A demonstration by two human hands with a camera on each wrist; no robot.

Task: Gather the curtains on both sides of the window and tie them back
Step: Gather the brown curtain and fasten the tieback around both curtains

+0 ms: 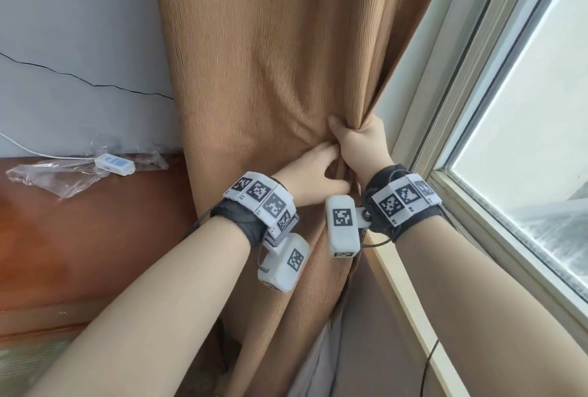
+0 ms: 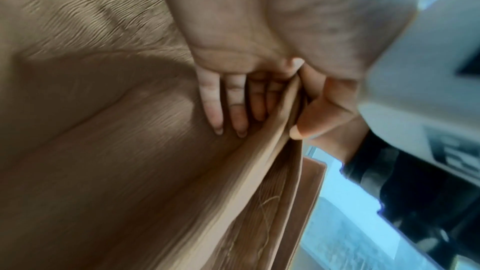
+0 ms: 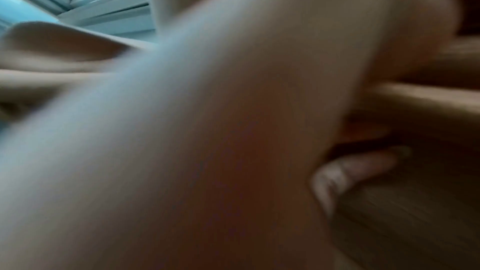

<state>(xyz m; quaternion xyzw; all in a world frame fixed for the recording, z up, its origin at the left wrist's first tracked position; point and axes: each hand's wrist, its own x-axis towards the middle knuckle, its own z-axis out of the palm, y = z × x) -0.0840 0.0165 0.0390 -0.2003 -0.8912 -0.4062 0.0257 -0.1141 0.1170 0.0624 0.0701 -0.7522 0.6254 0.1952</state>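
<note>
A tan ribbed curtain [image 1: 270, 62] hangs left of the window, its window-side edge bunched into folds. My right hand [image 1: 353, 142] grips the bunched folds, thumb up against the cloth. Just below it, my left hand [image 1: 315, 170] lies against the curtain, fingertips tucked under the right hand. In the left wrist view the left hand's fingers [image 2: 221, 106] lie straight and flat on the curtain [image 2: 103, 151], beside the folds that the right hand [image 2: 324, 110] pinches. The right wrist view is blurred, with curtain [image 3: 415, 223] at its lower right.
The window pane [image 1: 525, 110] and its pale frame [image 1: 413, 285] run along the right. A reddish wooden ledge [image 1: 79, 237] at the left carries a clear plastic bag [image 1: 47, 177] and a white corded switch [image 1: 114, 164]. A grey wall [image 1: 79, 30] stands behind.
</note>
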